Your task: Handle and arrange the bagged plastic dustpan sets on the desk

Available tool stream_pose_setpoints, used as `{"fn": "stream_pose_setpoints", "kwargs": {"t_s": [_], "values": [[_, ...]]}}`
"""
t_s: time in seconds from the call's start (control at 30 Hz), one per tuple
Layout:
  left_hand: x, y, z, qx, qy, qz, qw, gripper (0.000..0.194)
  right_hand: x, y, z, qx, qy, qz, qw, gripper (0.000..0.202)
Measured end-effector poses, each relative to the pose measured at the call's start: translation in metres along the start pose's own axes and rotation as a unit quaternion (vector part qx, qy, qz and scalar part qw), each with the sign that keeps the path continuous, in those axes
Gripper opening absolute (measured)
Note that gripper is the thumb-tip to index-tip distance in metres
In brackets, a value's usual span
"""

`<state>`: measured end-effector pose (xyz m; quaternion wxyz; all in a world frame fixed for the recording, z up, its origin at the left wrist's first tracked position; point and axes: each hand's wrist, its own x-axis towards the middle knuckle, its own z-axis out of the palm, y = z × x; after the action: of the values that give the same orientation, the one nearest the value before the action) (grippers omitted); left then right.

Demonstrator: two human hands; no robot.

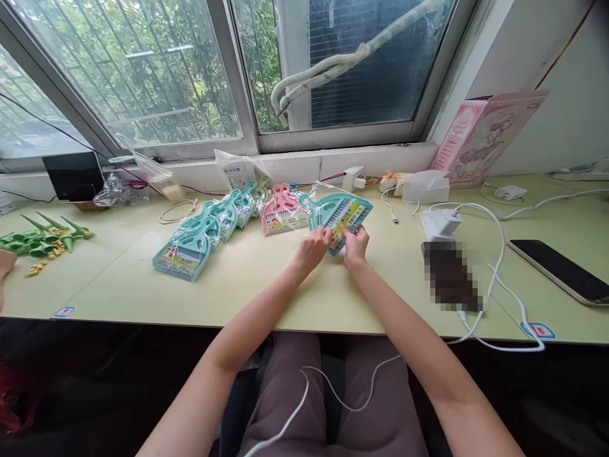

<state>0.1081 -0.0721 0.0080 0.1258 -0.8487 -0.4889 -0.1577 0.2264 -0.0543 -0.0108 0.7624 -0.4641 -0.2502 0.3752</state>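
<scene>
Both my hands hold one packaged mini broom and dustpan set (342, 212), teal with blue bristles and a yellow label, tilted above the table. My left hand (314, 246) grips its lower left edge with curled fingers. On the lower right edge, my right hand (356, 244) has its thumb over the label. Behind it lies a pink broom and dustpan set (284, 212) in clear wrap. To the left, several teal wrapped sets lie overlapped in a slanting row, the nearest teal set (186, 251) toward the front.
A blurred phone (451, 276) with white cables and a dark tablet (559, 270) lie on the right. A pink box (490, 139) stands at the back right. Green plastic pieces (45, 238) lie far left, beside another person's hand (6, 263). Windows line the back.
</scene>
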Motion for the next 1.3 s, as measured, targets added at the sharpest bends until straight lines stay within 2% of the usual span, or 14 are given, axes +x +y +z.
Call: {"fn": "stream_pose_setpoints", "kwargs": {"t_s": [0.13,0.3,0.47,0.67,0.87,0.93,1.0,1.07,1.1,1.17,1.23,1.27,1.3], "values": [[0.002,-0.002,0.001,-0.013,-0.005,-0.015,1.000,0.027,0.001,0.003,0.001,-0.013,-0.006,-0.002,1.000,0.020],[0.003,-0.004,0.003,-0.039,-0.005,-0.032,0.999,0.029,-0.002,0.011,0.004,-0.025,-0.013,0.002,1.000,0.019],[0.005,-0.010,0.000,-0.029,0.013,-0.069,0.997,0.025,-0.007,0.007,0.005,-0.020,-0.025,0.005,0.999,0.020],[0.000,-0.010,-0.006,-0.033,0.041,-0.004,0.999,0.028,-0.011,0.002,0.007,0.002,-0.006,0.040,0.999,0.020],[-0.001,-0.006,-0.008,-0.105,-0.018,0.099,0.989,0.029,-0.010,0.004,0.004,0.028,-0.002,0.059,0.998,0.021],[-0.001,-0.004,-0.009,-0.132,-0.034,0.113,0.984,0.029,-0.010,0.004,0.003,0.042,-0.024,0.062,0.997,0.024],[-0.003,-0.002,-0.009,-0.181,-0.033,0.101,0.978,0.026,-0.008,0.004,0.003,0.050,-0.047,0.059,0.996,0.028],[-0.005,0.000,-0.008,-0.246,0.005,0.064,0.967,0.019,-0.005,0.004,0.004,0.056,-0.044,0.059,0.996,0.028],[-0.006,0.000,-0.007,-0.278,0.044,0.037,0.959,0.017,-0.004,0.003,0.004,0.061,-0.037,0.061,0.996,0.028],[-0.006,0.001,-0.004,-0.331,0.171,-0.048,0.927,0.027,-0.003,0.000,0.005,0.081,-0.029,0.068,0.994,0.027],[-0.003,-0.004,-0.001,-0.367,0.318,-0.167,0.858,0.040,-0.002,-0.006,0.006,0.109,-0.033,0.081,0.990,0.027],[0.000,-0.008,0.000,-0.387,0.375,-0.232,0.810,0.044,-0.002,-0.009,0.006,0.122,-0.034,0.089,0.988,0.027],[0.004,-0.015,0.001,-0.414,0.408,-0.294,0.759,0.046,-0.002,-0.012,0.007,0.134,-0.033,0.097,0.986,0.028]]}}
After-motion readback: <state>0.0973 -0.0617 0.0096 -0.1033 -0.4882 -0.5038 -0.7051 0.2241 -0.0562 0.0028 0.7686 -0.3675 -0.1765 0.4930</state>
